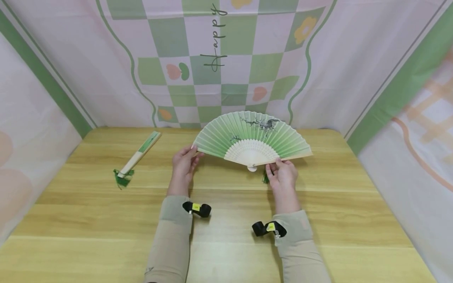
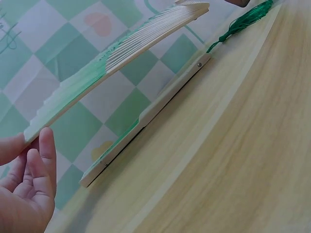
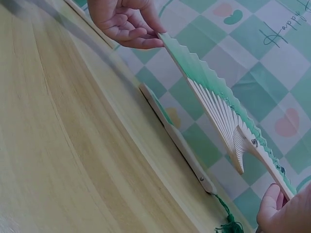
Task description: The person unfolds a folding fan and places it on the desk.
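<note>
Left hand and right hand each pinched the spread fan between thumb and fingers; overpulling risked tearing it, a slack pinch dropping it onto the bench.

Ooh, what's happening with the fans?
Someone is holding up a green fan, spread open above the table. The left hand pinches one end of it, and the right hand grips the stick along its other side. Two more fans lie folded on the table: the first folded fan off to the person's left, the second folded fan under the open one.
</note>
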{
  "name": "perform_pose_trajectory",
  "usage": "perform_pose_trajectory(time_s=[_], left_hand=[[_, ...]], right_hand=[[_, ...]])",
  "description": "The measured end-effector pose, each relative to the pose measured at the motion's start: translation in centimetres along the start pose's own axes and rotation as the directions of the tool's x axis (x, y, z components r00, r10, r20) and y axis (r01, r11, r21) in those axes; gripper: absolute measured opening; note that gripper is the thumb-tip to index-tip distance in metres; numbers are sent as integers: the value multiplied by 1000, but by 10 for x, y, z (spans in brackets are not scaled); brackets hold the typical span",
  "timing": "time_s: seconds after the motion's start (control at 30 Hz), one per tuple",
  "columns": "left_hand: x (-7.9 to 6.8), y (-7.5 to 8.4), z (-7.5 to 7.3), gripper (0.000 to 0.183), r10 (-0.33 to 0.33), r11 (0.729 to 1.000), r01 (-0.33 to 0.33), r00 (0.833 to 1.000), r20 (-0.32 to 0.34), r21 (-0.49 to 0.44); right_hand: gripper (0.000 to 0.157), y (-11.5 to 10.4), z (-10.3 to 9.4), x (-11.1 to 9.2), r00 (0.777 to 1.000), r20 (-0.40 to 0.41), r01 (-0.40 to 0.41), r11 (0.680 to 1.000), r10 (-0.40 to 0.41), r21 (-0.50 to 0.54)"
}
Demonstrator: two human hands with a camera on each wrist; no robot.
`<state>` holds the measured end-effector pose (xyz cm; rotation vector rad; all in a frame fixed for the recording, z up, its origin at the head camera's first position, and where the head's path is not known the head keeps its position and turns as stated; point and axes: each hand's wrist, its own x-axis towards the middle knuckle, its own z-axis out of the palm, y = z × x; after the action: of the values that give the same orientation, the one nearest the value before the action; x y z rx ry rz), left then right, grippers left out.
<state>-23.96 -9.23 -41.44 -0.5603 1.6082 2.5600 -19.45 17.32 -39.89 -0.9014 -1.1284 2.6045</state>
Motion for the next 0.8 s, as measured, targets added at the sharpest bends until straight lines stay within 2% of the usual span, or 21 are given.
perform_pose_trajectory(time_s=[0.13,0.5,0.8], left_hand=[[0,1,1,18,2,1000,-2,1000,10,-10],[0,3,6,33,22,1000,-21,998,55,-11],[1,2,5,22,14,999,-12,999,31,-48]], right_hand=[[8,-2,-1,1,1000,7,1,1000,-2,14],[9,-15,-4,4,1000,1,0,997,0,78],[12,-30,-16,10,999,-21,-40,990,43,139]])
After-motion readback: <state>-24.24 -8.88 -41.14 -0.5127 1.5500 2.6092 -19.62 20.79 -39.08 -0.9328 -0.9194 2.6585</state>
